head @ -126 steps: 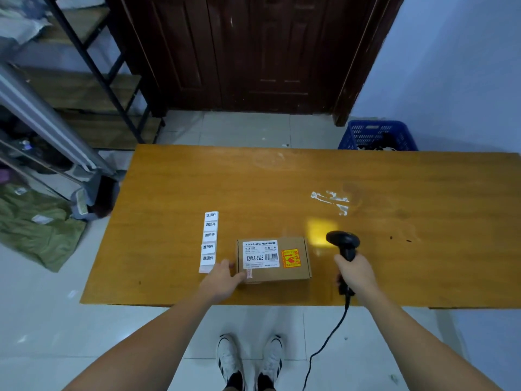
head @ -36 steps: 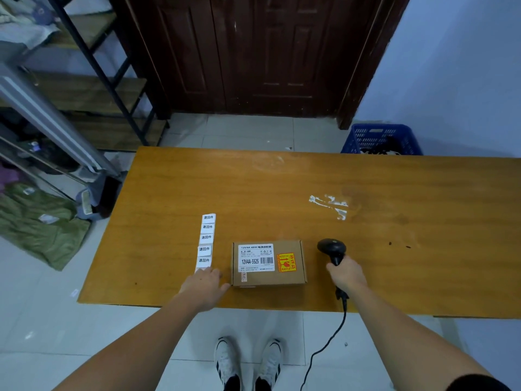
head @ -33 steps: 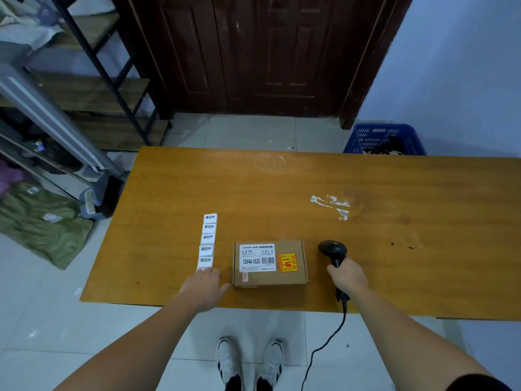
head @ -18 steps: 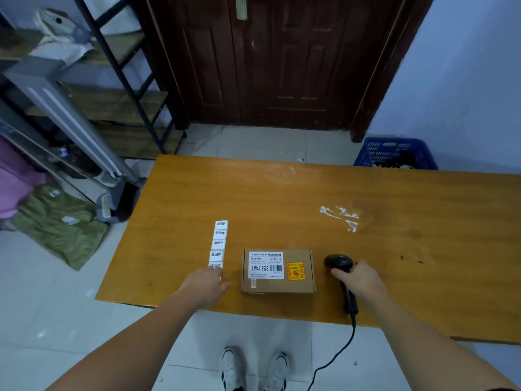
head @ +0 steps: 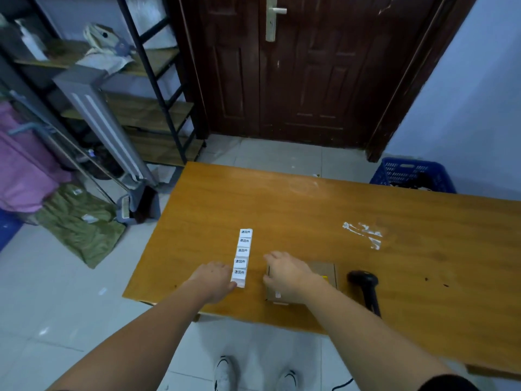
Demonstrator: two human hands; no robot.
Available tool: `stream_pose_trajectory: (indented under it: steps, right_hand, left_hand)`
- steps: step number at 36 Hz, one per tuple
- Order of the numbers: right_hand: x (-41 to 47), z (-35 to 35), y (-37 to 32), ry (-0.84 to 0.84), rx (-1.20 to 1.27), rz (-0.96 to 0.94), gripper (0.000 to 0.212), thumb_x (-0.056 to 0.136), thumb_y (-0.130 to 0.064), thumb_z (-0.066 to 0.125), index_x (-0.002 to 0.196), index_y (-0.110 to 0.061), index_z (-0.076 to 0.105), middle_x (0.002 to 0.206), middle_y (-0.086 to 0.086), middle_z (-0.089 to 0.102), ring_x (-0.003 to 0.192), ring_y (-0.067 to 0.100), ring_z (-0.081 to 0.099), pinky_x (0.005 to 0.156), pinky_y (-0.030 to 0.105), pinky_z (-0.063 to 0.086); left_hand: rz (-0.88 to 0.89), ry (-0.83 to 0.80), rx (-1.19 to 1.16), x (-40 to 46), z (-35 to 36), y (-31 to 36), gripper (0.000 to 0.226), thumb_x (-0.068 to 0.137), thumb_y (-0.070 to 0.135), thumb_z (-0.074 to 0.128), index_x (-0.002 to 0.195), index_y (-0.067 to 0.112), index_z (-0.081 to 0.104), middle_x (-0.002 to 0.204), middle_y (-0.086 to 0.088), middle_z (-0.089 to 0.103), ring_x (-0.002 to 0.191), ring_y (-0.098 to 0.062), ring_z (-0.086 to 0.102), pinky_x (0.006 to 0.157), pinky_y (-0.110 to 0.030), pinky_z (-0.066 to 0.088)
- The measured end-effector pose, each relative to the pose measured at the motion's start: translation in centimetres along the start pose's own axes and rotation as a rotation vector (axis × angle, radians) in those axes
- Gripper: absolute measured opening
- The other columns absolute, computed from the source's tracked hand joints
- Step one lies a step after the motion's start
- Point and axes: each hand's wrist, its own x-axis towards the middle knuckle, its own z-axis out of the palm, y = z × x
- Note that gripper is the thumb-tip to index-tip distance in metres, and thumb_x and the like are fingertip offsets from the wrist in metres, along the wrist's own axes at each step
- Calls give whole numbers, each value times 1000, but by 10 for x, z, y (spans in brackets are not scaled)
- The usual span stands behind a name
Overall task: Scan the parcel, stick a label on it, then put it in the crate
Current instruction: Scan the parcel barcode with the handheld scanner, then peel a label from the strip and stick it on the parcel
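A brown cardboard parcel (head: 324, 268) lies near the table's front edge. My right hand (head: 287, 275) rests over its left half with fingers loosely spread, holding nothing, and hides the printed label. Left of the parcel lies a white label strip (head: 244, 249) of several stickers. My left hand (head: 211, 280) pinches the strip's near end. The black handheld scanner (head: 365, 286) lies on the table to the right of the parcel, with no hand on it. The blue crate (head: 408, 176) stands on the floor behind the table's far right edge.
The wooden table (head: 310, 210) carries a patch of white tape residue (head: 363, 234) at mid right. A metal shelf rack (head: 152, 103) and a green bag (head: 81, 224) are at the left. A dark door (head: 296, 66) is behind.
My right hand has let go of the scanner, which now lies on the table, and moved left onto the parcel. My left hand stays at the strip's near end. The camera tilted up.
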Motion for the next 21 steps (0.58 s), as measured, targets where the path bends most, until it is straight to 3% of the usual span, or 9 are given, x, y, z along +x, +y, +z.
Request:
stream_pose_trajectory:
  steps: [9, 13, 21]
  right_hand:
    - [41, 43, -49, -47, 9, 35, 43, 102, -29, 53, 141, -12, 51, 138, 13, 55, 126, 34, 53, 98, 47, 47]
    - [58, 56, -55, -15, 66, 98, 35, 101, -21, 55, 133, -7, 58, 134, 14, 58, 121, 35, 56, 97, 44, 48]
    - [85, 83, -63, 45, 119, 149, 35, 101, -16, 52, 134, -7, 60, 138, 12, 54, 128, 33, 50, 96, 43, 50]
  left_hand:
    - [107, 11, 61, 27, 18, -21, 48, 104, 46, 45, 141, 15, 49, 138, -11, 57, 126, -31, 53, 101, -44, 43]
    - [159, 47, 75, 44, 23, -27, 47, 104, 43, 47, 139, 13, 49, 138, -11, 55, 127, -31, 51, 99, -43, 44]
    - [266, 154, 90, 71, 42, -40, 54, 102, 46, 51, 146, 17, 44, 142, -5, 51, 131, -28, 48, 104, -41, 39]
